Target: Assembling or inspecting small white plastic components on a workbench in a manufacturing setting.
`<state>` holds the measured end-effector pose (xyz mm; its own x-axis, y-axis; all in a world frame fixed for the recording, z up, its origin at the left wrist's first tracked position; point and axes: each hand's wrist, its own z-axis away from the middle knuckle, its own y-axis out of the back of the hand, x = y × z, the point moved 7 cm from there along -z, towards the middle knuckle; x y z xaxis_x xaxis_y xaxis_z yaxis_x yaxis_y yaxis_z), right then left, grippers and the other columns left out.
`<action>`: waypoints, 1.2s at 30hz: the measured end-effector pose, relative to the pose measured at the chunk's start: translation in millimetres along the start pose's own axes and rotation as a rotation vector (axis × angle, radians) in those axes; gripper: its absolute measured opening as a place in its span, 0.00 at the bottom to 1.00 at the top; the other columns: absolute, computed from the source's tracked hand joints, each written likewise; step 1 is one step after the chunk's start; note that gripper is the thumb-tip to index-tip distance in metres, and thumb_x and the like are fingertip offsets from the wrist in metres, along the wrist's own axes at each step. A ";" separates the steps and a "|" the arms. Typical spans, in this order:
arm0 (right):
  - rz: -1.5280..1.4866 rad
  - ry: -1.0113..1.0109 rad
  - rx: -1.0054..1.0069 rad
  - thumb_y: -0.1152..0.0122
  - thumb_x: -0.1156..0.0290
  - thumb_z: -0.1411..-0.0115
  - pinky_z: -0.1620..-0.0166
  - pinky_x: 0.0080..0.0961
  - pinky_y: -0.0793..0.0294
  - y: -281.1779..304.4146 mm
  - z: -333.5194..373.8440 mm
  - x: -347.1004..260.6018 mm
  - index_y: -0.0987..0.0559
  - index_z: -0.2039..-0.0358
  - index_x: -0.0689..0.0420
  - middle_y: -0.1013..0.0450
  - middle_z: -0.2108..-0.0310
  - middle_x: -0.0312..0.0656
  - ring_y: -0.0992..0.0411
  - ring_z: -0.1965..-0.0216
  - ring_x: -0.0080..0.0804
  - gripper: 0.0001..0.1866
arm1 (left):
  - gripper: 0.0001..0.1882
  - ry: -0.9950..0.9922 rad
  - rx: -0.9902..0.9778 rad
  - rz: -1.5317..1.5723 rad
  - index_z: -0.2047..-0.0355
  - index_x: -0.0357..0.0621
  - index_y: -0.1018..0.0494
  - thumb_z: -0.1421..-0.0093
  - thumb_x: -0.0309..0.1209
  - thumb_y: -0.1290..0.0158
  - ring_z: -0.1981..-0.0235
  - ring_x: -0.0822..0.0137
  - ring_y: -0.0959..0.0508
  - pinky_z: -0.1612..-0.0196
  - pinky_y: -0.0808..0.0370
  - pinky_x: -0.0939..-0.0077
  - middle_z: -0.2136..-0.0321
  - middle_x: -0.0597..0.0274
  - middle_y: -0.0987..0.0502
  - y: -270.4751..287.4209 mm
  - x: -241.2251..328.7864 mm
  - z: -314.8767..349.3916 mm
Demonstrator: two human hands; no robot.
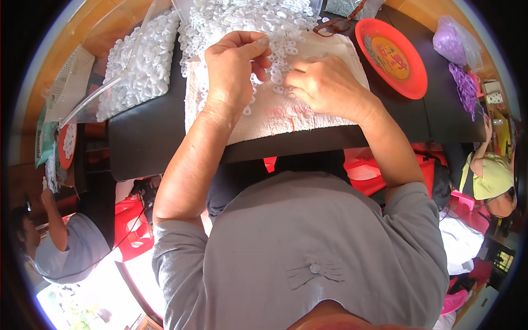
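Both my hands are over a cream towel [308, 118] spread on the dark table. My left hand [231, 63] is raised, thumb and forefinger pinched together; what lies between them is too small to make out. Lower and to the right, my right hand [330, 85] has its fingers curled together close to the towel, and anything in them is hidden. Small white plastic pieces with holes [283, 47] lie scattered between the hands. They run back into a large heap [242, 19] at the far side of the towel.
A clear bag or box of white pieces [137, 69] stands at the left. Right of the towel are brown-framed glasses [334, 27] and a red oval plate [416, 82] holding small metal bits. Purple bundles [463, 91] lie farther right. Co-workers sit at left [69, 247] and right [492, 176].
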<state>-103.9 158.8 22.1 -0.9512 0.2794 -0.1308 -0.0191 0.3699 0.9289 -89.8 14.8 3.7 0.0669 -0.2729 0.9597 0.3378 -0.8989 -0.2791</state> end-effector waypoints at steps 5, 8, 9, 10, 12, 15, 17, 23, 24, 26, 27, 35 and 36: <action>0.019 -0.027 -0.054 0.41 0.74 0.52 0.69 0.42 0.29 -3.3 2.1 1.7 0.25 0.76 0.57 0.30 0.75 0.43 0.28 0.73 0.47 0.02 | 0.04 -0.002 0.016 0.048 0.69 0.32 0.26 0.45 0.21 0.45 0.81 0.71 0.27 0.81 0.32 0.78 0.78 0.57 0.24 -1.1 -0.6 -1.3; 0.023 -0.044 -0.060 0.42 0.74 0.51 0.69 0.42 0.29 0.5 1.0 -0.8 0.25 0.75 0.58 0.30 0.75 0.43 0.28 0.72 0.48 0.03 | 0.04 0.002 0.015 0.051 0.69 0.32 0.26 0.45 0.21 0.45 0.81 0.71 0.26 0.81 0.32 0.78 0.78 0.57 0.24 -0.7 -0.4 -1.6; 0.023 -0.045 -0.058 0.42 0.74 0.51 0.69 0.42 0.29 0.0 1.4 0.1 0.25 0.75 0.58 0.30 0.75 0.43 0.28 0.72 0.48 0.03 | 0.04 0.006 0.021 0.048 0.69 0.32 0.26 0.45 0.21 0.45 0.81 0.71 0.27 0.81 0.32 0.78 0.78 0.57 0.24 -0.9 -0.2 -1.2; 0.045 -0.062 -0.062 0.42 0.74 0.51 0.69 0.42 0.29 -1.8 2.2 2.4 0.25 0.75 0.58 0.30 0.75 0.43 0.28 0.72 0.48 0.03 | 0.04 0.010 0.026 0.046 0.69 0.32 0.26 0.45 0.21 0.45 0.81 0.71 0.27 0.81 0.32 0.78 0.78 0.57 0.24 -0.9 -0.2 -0.8; 0.066 -0.078 -0.065 0.41 0.75 0.51 0.69 0.41 0.29 -3.8 2.9 6.3 0.26 0.74 0.59 0.29 0.75 0.44 0.28 0.73 0.48 0.04 | 0.06 0.021 0.013 0.026 0.67 0.32 0.26 0.43 0.23 0.45 0.79 0.70 0.26 0.79 0.32 0.78 0.76 0.57 0.24 -0.5 -0.9 -0.2; -0.204 -0.009 0.086 0.41 0.75 0.50 0.70 0.40 0.29 4.8 3.5 2.7 0.28 0.74 0.60 0.29 0.75 0.44 0.28 0.73 0.47 0.05 | 0.07 0.028 -0.003 -0.002 0.65 0.32 0.26 0.41 0.24 0.46 0.77 0.69 0.26 0.76 0.31 0.78 0.74 0.56 0.24 -0.8 -2.0 -0.6; -0.315 0.044 0.054 0.40 0.74 0.50 0.70 0.39 0.30 3.0 2.8 -6.0 0.29 0.76 0.60 0.29 0.75 0.45 0.28 0.73 0.46 0.07 | 0.07 0.024 -0.006 -0.010 0.64 0.32 0.27 0.40 0.24 0.47 0.77 0.69 0.26 0.76 0.31 0.78 0.74 0.56 0.24 -0.8 -2.6 -1.2; -0.009 -0.126 -0.163 0.39 0.72 0.49 0.71 0.40 0.31 -9.5 6.3 3.6 0.31 0.76 0.60 0.28 0.75 0.45 0.27 0.73 0.45 0.09 | 0.07 0.021 -0.007 0.007 0.64 0.31 0.27 0.40 0.23 0.48 0.76 0.69 0.25 0.76 0.31 0.77 0.73 0.55 0.24 -0.7 -2.2 -0.7; -0.010 -0.126 -0.165 0.39 0.72 0.49 0.71 0.40 0.31 -6.8 6.0 2.9 0.31 0.76 0.60 0.28 0.75 0.45 0.27 0.73 0.45 0.09 | 0.07 0.016 -0.015 0.014 0.64 0.31 0.27 0.40 0.23 0.48 0.76 0.68 0.25 0.76 0.30 0.77 0.73 0.55 0.24 -1.2 -2.1 -0.8; -0.026 -0.144 -0.227 0.39 0.72 0.49 0.70 0.41 0.30 -6.8 6.8 3.0 0.30 0.76 0.60 0.27 0.74 0.45 0.27 0.72 0.45 0.09 | 0.07 0.012 -0.022 0.022 0.63 0.31 0.27 0.40 0.23 0.48 0.76 0.68 0.25 0.76 0.30 0.77 0.73 0.55 0.24 -2.0 -2.5 -1.1; -0.027 -0.145 -0.230 0.39 0.72 0.49 0.70 0.41 0.30 -8.0 8.6 4.4 0.30 0.76 0.60 0.27 0.74 0.45 0.27 0.72 0.45 0.09 | 0.06 0.003 -0.012 0.041 0.66 0.31 0.26 0.42 0.23 0.46 0.78 0.69 0.26 0.78 0.31 0.78 0.75 0.55 0.24 -2.0 -2.0 -1.3; -0.630 -0.256 0.144 0.40 0.75 0.43 0.72 0.19 0.33 20.1 4.0 30.6 0.24 0.68 0.60 0.28 0.76 0.33 0.30 0.75 0.22 0.03 | 0.05 -0.014 -0.055 0.031 0.68 0.31 0.26 0.44 0.22 0.45 0.79 0.70 0.25 0.80 0.31 0.79 0.76 0.56 0.23 -10.8 -2.1 2.3; -0.628 -0.258 0.144 0.40 0.75 0.43 0.72 0.19 0.33 21.8 2.9 31.7 0.24 0.68 0.60 0.28 0.76 0.33 0.30 0.75 0.22 0.03 | 0.05 -0.010 -0.069 0.035 0.68 0.31 0.26 0.43 0.22 0.45 0.79 0.70 0.25 0.80 0.31 0.79 0.76 0.56 0.23 -12.2 -2.4 3.4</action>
<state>-133.6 178.3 37.2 -0.6696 0.1688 -0.7233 -0.4844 0.6390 0.5975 -90.8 27.6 4.9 0.0873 -0.3012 0.9496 0.2693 -0.9106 -0.3136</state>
